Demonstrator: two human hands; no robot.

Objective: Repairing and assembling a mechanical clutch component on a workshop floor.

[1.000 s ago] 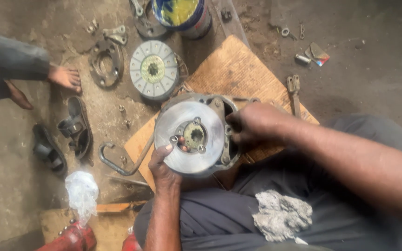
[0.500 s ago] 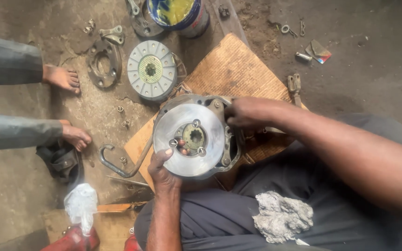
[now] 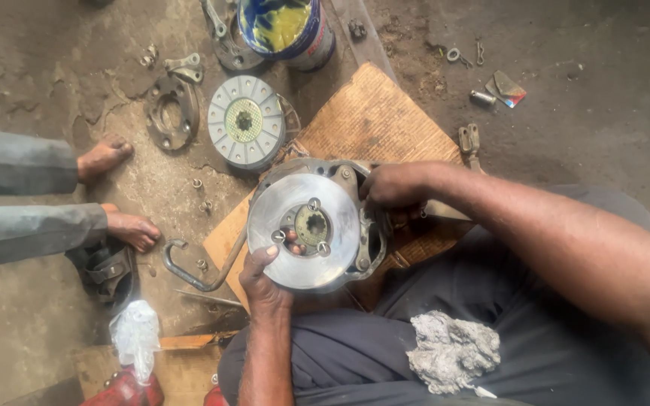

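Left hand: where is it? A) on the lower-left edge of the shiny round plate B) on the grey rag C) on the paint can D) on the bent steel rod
A: the left hand grips the shiny round plate at its lower-left edge, fingers near a stud.

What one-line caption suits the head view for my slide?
Left hand and right hand grip a round metal clutch assembly over a wooden board.

a round, shiny steel pressure plate with three bolts around its splined centre lies flat on a dark housing, wooden board at twelve o'clock.
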